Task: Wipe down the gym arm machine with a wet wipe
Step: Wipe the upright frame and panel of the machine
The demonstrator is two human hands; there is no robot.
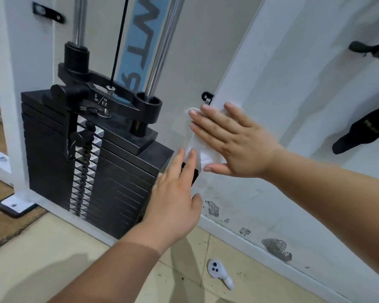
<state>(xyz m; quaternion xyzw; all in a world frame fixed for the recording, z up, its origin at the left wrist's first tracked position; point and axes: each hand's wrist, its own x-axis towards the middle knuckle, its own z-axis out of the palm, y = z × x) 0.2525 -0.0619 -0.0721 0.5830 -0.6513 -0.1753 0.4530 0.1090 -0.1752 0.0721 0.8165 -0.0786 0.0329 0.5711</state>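
Wet wipe, crumpled white, under flat right hand

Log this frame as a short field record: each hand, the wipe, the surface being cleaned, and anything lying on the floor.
right hand: flat, fingers spread, pressing the wet wipe against the frame
left hand: open, empty, fingertips near the wipe's lower end
wet wipe: white, crumpled, mostly under the right palm
surface: white machine frame, scuffed, with paint chipped near the bottom edge
weight stack: black plates left of the hands, selector pin inserted
floor item: white controller lying on the tiles
task state: wiping under way on the frame
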